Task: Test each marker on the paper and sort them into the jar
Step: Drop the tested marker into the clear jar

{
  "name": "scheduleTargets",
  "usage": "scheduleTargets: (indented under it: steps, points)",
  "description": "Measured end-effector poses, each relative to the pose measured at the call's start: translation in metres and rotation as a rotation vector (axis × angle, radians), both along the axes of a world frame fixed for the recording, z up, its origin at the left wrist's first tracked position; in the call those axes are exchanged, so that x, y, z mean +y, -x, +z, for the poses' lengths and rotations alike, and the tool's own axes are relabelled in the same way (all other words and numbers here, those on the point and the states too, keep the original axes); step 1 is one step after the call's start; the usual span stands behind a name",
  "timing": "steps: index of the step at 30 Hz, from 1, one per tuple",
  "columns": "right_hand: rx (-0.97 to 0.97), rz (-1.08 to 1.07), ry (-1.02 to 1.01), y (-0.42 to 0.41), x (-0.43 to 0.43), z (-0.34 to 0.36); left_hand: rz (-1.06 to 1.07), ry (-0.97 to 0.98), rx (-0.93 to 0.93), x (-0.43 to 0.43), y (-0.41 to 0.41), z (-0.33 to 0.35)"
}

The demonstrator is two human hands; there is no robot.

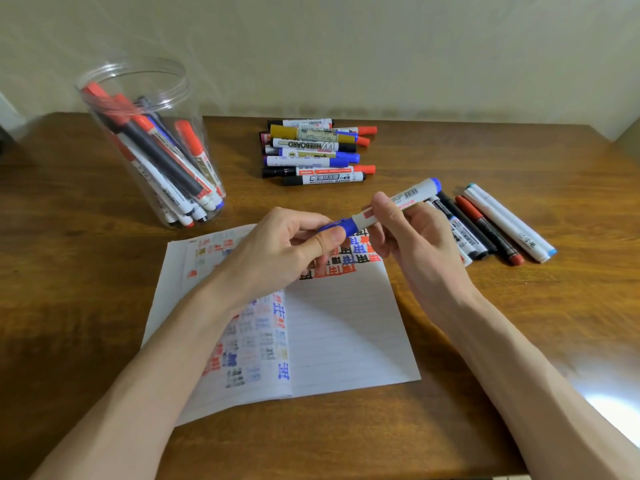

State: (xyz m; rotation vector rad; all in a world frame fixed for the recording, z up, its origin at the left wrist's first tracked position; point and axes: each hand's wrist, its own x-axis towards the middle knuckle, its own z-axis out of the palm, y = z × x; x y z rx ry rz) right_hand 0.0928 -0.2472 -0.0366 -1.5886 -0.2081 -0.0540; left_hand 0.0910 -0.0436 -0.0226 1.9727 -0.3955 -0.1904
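White paper (339,341) by the table's (485,323) near edge carries our test marks: a full left page and a few rows atop the right page. Over it our right grip (412,237) clasps one blue marker (391,206) by the barrel, while our left grip (280,251) pinches its blue cap (332,227); capping or uncapping, we cannot tell. Toward the right edge lies a row (491,223) of about six markers, and by the far edge a pile (311,150) of roughly ten, so we judge the task near half done. Near the far left corner, one clear jar (156,143) holds around ten, too tangled to count exactly.
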Motion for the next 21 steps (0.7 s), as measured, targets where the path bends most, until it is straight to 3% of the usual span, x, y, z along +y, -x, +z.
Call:
scheduleTargets:
  steps: [5,11,21]
  points:
    - [0.048,-0.031,0.012,0.001,0.005,-0.006,0.038,-0.249,-0.178,-0.006,0.001,-0.012]
    - [0.022,-0.074,-0.029,0.003,0.01,-0.005,0.051,-0.396,-0.393,-0.011,0.006,-0.013]
    - [0.003,-0.101,0.053,0.004,0.01,-0.005,0.144,-0.396,-0.616,-0.011,0.005,-0.016]
